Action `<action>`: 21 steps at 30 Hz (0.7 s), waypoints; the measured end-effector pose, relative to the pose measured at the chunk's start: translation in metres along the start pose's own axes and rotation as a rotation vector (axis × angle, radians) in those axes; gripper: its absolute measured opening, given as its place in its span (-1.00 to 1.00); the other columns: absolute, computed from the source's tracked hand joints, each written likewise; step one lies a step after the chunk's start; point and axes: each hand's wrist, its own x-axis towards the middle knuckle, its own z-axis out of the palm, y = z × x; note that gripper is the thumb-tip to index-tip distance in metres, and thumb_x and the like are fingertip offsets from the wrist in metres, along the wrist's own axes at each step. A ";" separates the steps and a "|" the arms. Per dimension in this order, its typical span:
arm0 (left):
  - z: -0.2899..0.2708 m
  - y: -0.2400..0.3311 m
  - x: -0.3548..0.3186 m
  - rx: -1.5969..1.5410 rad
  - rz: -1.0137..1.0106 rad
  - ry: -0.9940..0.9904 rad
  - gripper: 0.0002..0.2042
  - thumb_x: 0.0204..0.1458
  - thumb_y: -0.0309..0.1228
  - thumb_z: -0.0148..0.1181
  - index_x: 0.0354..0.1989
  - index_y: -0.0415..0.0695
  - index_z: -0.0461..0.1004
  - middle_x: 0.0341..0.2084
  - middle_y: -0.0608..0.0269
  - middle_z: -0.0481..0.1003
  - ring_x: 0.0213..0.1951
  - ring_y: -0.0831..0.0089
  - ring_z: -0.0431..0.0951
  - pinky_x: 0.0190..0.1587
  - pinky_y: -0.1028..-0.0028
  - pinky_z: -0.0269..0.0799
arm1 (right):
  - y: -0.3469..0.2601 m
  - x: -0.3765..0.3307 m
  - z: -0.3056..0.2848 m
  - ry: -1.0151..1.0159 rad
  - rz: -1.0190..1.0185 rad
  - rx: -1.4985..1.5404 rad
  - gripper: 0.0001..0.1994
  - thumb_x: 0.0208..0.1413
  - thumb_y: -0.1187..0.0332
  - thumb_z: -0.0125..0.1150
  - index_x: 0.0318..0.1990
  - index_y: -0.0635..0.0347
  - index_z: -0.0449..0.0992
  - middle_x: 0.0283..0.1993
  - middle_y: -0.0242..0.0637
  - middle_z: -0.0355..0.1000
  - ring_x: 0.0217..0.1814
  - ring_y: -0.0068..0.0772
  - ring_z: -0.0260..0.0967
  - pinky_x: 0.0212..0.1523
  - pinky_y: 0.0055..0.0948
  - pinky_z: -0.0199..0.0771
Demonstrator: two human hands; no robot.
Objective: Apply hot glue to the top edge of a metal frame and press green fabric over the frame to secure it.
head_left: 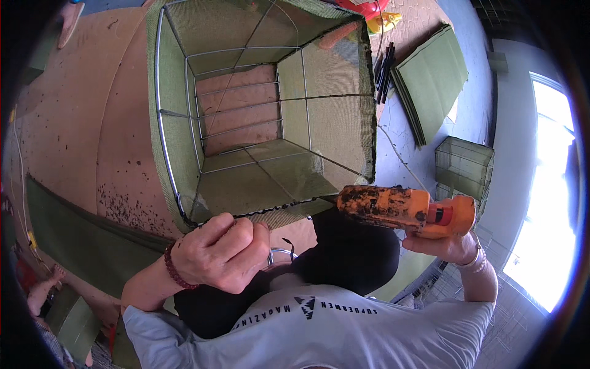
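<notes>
- Your left hand [221,252] is closed tight, pinching the near rim of the cage [258,123], a wire frame covered in green mesh that lies on its side on the brown tabletop [92,123], open end toward you. If that pinch slackens, the mesh edge can slide off the wire.
- Your right hand [452,246] is wrapped around the grip of the orange gun [409,210], its soiled nozzle pointing left at the cage's near right corner, just beside the rim. The tip looks dirty; residue could smear the mesh.
- Nozzle and left fingers are near each other along the same rim. A slip of the gun toward the left could hit your knuckles.
- Cannot tell whether the nozzle touches the mesh; a wrong angle could miss the wire.
- A thin cord [399,157] runs over the tabletop behind the gun; it could snag the cage corner.
- Folded green sheets [433,80] lie well apart at the right, no risk.
</notes>
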 end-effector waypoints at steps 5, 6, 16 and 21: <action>0.000 0.003 0.000 -0.019 -0.017 0.009 -0.82 -0.09 -0.40 0.16 -0.49 -0.30 0.48 -0.52 0.27 0.38 -0.40 0.45 0.38 -0.40 0.49 0.36 | 0.001 -0.001 0.001 0.015 -0.065 -0.021 -0.81 -0.14 0.46 0.42 -0.33 0.19 0.53 -0.46 -0.44 0.46 -0.43 -0.60 0.40 -0.37 -0.54 0.43; 0.000 0.003 0.000 -0.029 -0.023 0.004 -0.83 -0.11 -0.41 0.15 -0.49 -0.30 0.48 -0.52 0.27 0.38 -0.40 0.44 0.38 -0.40 0.49 0.36 | 0.002 -0.002 0.001 0.029 -0.018 -0.030 -0.81 -0.14 0.47 0.41 -0.33 0.18 0.54 -0.45 -0.45 0.47 -0.42 -0.60 0.41 -0.37 -0.54 0.43; 0.002 0.003 0.000 -0.006 -0.019 0.024 -0.84 -0.13 -0.42 0.15 -0.48 -0.30 0.50 -0.51 0.29 0.39 -0.39 0.44 0.38 -0.37 0.48 0.37 | 0.010 -0.003 -0.005 -0.027 -0.068 -0.039 -0.68 -0.09 0.31 0.50 -0.21 0.23 0.56 -0.44 -0.40 0.48 -0.43 -0.58 0.42 -0.39 -0.49 0.47; 0.001 0.002 0.001 -0.024 -0.020 0.010 -0.83 -0.09 -0.40 0.18 -0.48 -0.30 0.50 -0.50 0.29 0.40 -0.39 0.44 0.39 -0.37 0.47 0.38 | 0.017 -0.005 -0.004 0.016 -0.060 -0.036 -0.67 -0.09 0.31 0.50 -0.19 0.23 0.55 -0.43 -0.40 0.48 -0.42 -0.57 0.43 -0.37 -0.51 0.48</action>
